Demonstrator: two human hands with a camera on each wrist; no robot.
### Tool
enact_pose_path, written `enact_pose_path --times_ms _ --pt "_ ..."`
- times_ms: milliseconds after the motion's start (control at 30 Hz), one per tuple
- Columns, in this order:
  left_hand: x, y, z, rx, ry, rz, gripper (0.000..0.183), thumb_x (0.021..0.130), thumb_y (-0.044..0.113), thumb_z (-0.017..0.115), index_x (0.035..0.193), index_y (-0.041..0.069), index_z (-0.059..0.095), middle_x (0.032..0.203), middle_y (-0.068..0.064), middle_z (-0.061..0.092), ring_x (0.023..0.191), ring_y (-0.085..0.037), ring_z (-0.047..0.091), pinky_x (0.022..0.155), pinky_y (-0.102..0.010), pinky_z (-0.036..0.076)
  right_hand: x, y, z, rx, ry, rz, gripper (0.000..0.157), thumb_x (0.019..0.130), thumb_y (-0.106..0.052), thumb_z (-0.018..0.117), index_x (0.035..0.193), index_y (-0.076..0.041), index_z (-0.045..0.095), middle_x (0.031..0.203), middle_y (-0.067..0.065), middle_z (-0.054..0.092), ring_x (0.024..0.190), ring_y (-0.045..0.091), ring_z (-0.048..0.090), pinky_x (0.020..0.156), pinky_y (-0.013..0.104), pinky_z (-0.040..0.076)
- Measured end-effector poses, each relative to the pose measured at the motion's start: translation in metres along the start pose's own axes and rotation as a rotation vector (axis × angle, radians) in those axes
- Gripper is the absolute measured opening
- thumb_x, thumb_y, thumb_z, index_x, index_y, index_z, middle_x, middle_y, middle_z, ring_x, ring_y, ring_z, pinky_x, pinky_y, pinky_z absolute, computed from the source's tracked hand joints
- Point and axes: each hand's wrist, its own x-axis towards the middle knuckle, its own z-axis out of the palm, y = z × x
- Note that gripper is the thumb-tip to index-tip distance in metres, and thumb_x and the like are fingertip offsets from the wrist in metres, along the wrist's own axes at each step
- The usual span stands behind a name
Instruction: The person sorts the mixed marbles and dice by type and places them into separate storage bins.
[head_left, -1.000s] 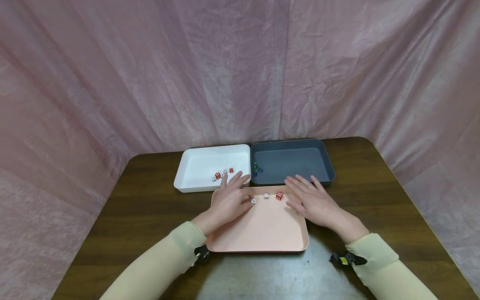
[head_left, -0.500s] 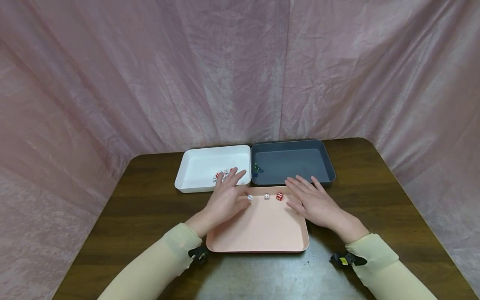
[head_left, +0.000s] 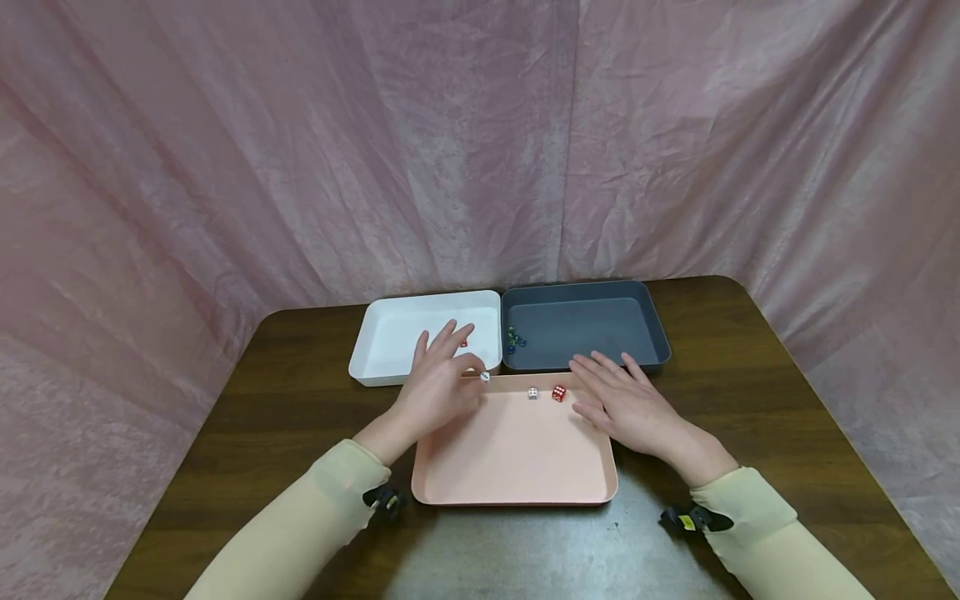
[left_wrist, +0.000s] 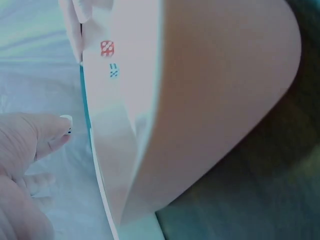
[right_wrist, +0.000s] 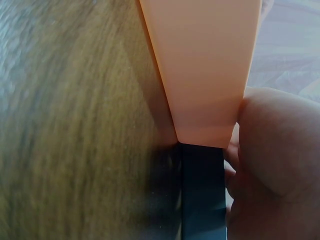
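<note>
Between thumb and index finger, my left hand [head_left: 442, 387] pinches a white die [head_left: 484, 377] above the far left rim of the pink tray [head_left: 525, 458]. In the left wrist view the same die [left_wrist: 67, 124] shows at the fingertips, raised over the rim. Another white die [head_left: 532, 393] and a red die [head_left: 558, 393] lie near the tray's far side. My right hand [head_left: 633, 408] lies with straight fingers over the tray's far right corner, holding nothing. The right wrist view shows that hand [right_wrist: 280, 150] against the tray's side.
Behind the pink tray, a white tray [head_left: 397, 325] stands left; one red die [head_left: 463, 343] shows in it, and my left hand covers part of it. Beside it, a dark grey tray [head_left: 585, 321] holds several small green and blue pieces [head_left: 513, 339]. A pink curtain [head_left: 480, 150] hangs behind the table.
My left hand has lifted the white die from the pink tray and carried it left and away from me, toward the white tray. The right hand has stayed still.
</note>
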Motion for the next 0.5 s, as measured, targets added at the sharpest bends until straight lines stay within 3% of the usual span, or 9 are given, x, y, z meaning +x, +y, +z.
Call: enact_pose_path --times_ms 500 --pt "0.011 -0.027 -0.009 0.029 0.035 -0.091 0.009 0.096 0.017 0.089 0.101 0.015 0.082 0.165 -0.021 0.051 0.161 -0.047 0.033 0.125 -0.079 0.016 -0.001 0.000 0.000 -0.002 0.004 -0.002 0.068 0.113 -0.038 0.063 0.170 -0.005 0.042 0.175 0.015 0.040 0.164 0.040 0.029 0.131 0.069 0.010"
